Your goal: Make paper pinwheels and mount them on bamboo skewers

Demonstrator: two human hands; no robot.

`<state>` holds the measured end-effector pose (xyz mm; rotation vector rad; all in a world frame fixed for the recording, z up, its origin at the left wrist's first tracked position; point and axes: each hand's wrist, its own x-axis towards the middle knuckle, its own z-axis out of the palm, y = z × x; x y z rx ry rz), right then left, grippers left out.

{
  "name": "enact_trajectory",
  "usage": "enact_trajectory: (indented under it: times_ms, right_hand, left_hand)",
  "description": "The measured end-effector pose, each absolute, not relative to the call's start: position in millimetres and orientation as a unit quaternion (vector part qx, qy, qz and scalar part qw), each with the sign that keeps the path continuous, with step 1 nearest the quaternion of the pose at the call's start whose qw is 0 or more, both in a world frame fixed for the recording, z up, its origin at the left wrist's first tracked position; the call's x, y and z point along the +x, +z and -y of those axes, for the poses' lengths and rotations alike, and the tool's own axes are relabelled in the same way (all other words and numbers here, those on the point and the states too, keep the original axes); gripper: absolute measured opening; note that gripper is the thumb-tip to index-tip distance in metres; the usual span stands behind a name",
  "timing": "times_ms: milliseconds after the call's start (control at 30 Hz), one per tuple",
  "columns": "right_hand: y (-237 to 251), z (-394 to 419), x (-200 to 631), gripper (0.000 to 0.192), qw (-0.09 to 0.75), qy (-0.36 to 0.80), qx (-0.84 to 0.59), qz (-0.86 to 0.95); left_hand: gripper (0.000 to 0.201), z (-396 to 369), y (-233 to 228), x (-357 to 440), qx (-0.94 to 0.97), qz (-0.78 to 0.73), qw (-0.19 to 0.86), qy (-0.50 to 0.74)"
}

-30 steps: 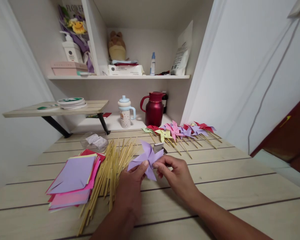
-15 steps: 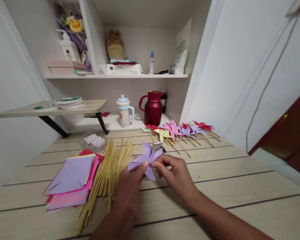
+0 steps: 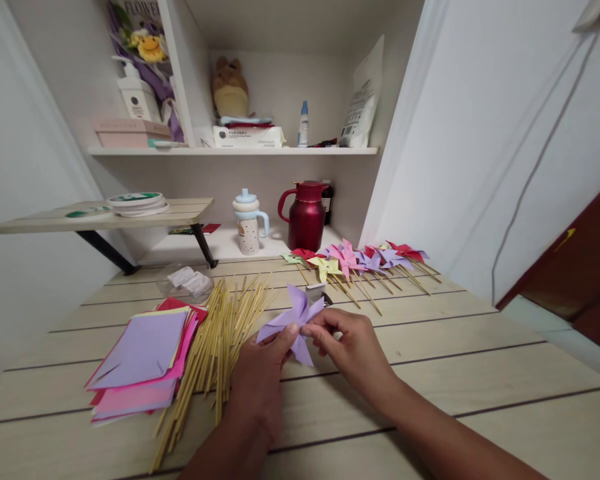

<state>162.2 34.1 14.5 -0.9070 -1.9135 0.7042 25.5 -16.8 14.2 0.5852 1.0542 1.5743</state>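
Between my hands is a purple paper pinwheel (image 3: 296, 319), its blades folded and pointing outward. My left hand (image 3: 263, 363) is closed on its lower left part, the thumb pressed near the centre. The fingers of my right hand (image 3: 353, 343) pinch at the pinwheel's centre from the right; whether they hold anything small there is hidden. Just behind the pinwheel, a small silvery object (image 3: 316, 291) with a dark part is partly covered. Left of my left hand lies a loose pile of thin wooden sticks (image 3: 215, 340).
A stack of coloured paper squares (image 3: 137, 350) lies at the left, near a clear round container (image 3: 186, 281). Finished pinwheels on sticks (image 3: 350, 260) lie at the back right. Behind stand a cup (image 3: 249, 227) and a red jug (image 3: 306, 217). A raised shelf (image 3: 180, 212) juts out at left.
The purple pinwheel has tilted and shifted very slightly, its lower blade a little lower. Both hands keep nearly the same place and grip.
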Motion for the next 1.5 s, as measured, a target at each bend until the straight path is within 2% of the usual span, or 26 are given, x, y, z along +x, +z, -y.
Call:
enact_trajectory:
  times_ms: [233,333,533,633,700,767,867,967,1133,1267,1500]
  right_hand:
    - [15.1,-32.0,162.1,0.026,0.459,0.331,-0.372,0.736]
    - [19.6,-31.5,167.9,0.03,0.49,0.358,-0.371,0.703]
    - [25.9,-43.2,180.4,0.029,0.559,0.267,-0.377,0.688]
    - [25.6,-48.4,183.6,0.032,0.546,0.295,-0.375,0.689]
    - [25.3,-49.2,184.3,0.04,0.516,0.368,-0.372,0.678]
    - [25.3,-48.2,183.5,0.058,0.481,0.421,-0.368,0.675]
    - [25.2,-45.1,180.4,0.085,0.452,0.429,-0.37,0.689]
    - [25.4,-42.2,177.4,0.098,0.433,0.434,-0.369,0.699]
    - [27.6,-40.3,176.0,0.095,0.416,0.436,-0.361,0.712]
    - [27.0,-40.4,175.8,0.091,0.414,0.434,-0.363,0.713]
    - [26.0,-40.4,175.1,0.073,0.408,0.447,-0.376,0.701]
  left_hand:
    - [0.015,15.5,18.9,24.2,0.248,-0.451,0.541,0.665]
    - [0.012,15.1,24.9,22.4,0.232,-0.46,0.53,0.673]
    - [0.017,11.8,22.4,16.9,0.221,-0.475,0.513,0.68]
    - [0.022,10.6,16.2,14.9,0.238,-0.484,0.5,0.678]
    - [0.023,10.1,12.8,13.8,0.25,-0.492,0.494,0.672]
    - [0.024,9.8,10.4,13.0,0.262,-0.498,0.493,0.664]
    - [0.027,9.5,8.0,12.6,0.276,-0.506,0.492,0.653]
    - [0.029,10.1,7.0,13.1,0.288,-0.51,0.492,0.644]
    - [0.032,13.4,12.1,15.6,0.301,-0.514,0.493,0.634]
    - [0.027,14.7,18.6,19.2,0.299,-0.526,0.484,0.632]
    - [0.023,13.8,20.3,21.7,0.292,-0.543,0.467,0.634]
